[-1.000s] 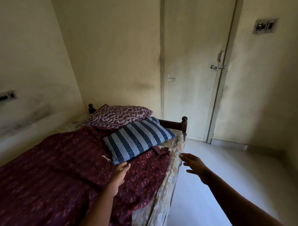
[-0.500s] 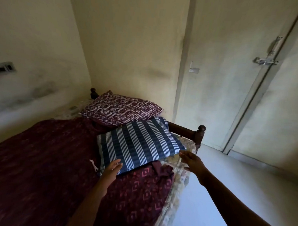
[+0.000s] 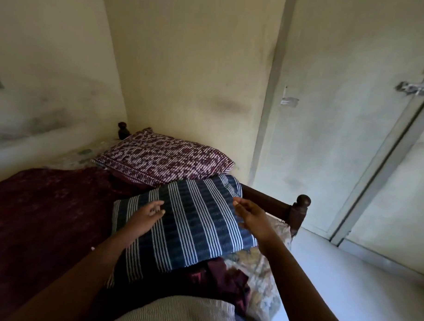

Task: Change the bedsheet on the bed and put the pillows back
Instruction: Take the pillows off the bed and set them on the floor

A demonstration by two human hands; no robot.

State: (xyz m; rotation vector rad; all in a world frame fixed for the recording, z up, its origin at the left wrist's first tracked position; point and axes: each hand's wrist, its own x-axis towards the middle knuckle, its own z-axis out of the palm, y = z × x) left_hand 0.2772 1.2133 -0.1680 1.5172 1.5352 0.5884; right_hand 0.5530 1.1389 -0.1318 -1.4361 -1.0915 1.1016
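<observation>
A blue pillow with white stripes lies near the head of the bed on a dark maroon patterned bedsheet. Behind it a maroon-and-white patterned pillow rests against the corner. My left hand hovers over the striped pillow's left part, fingers apart. My right hand is over its right edge, palm turned inward, fingers apart, holding nothing. A pale floral mattress shows under the sheet at the bed's right edge.
The wooden headboard rail and its knobbed post stand just right of my right hand. Walls close the bed in at the left and back. A shut door with a latch is at the right, with pale floor beside the bed.
I have moved closer to the bed's head. Both hands have travelled forward from the pillow's near edge to over the striped pillow. The pillows lie as before.
</observation>
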